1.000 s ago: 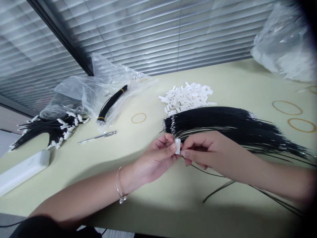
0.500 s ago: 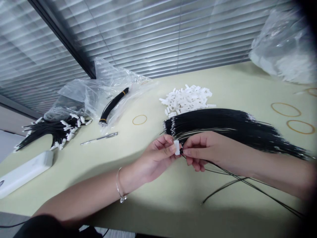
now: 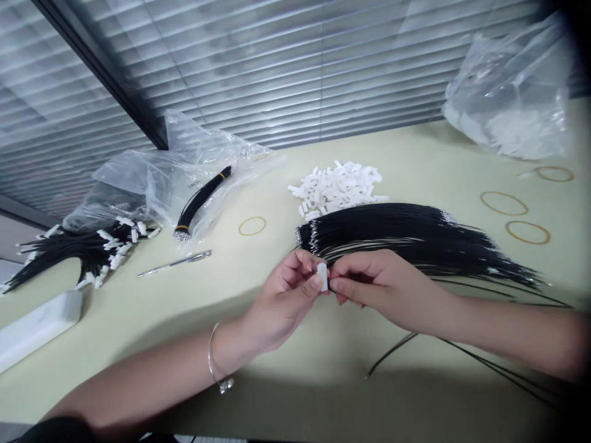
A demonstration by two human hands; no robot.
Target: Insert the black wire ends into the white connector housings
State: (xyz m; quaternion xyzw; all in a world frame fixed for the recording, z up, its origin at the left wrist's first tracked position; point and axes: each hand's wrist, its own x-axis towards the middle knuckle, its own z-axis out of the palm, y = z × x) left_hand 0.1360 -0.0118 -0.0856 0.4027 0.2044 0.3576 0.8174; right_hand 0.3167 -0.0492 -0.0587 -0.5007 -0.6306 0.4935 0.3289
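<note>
A small white connector [image 3: 322, 277] is pinched between the thumb and fingers of my left hand [image 3: 289, 295]. Right beside it, my right hand [image 3: 378, 280] pinches the end of a thin black wire at the connector's right side; the fingertips hide the exact contact. Loose black wires [image 3: 392, 355] trail below my right forearm. Just behind my hands lies a wide bundle of black wires [image 3: 383, 231] with silvery tips. A heap of white connectors [image 3: 339, 187] sits behind that bundle.
Left on the table [image 3: 184, 320] are wires with white connectors [image 3: 87, 249], a pen [image 3: 174, 263], a white case [image 3: 41, 326] and a banded wire bundle [image 3: 203, 203] on a plastic bag [image 3: 133, 178]. Rubber bands [image 3: 527, 232] and a filled bag [image 3: 517, 117] lie right.
The view has shifted, so most table items appear further left. My right fingers are more closely gathered at the connector, with less of the wire showing.
</note>
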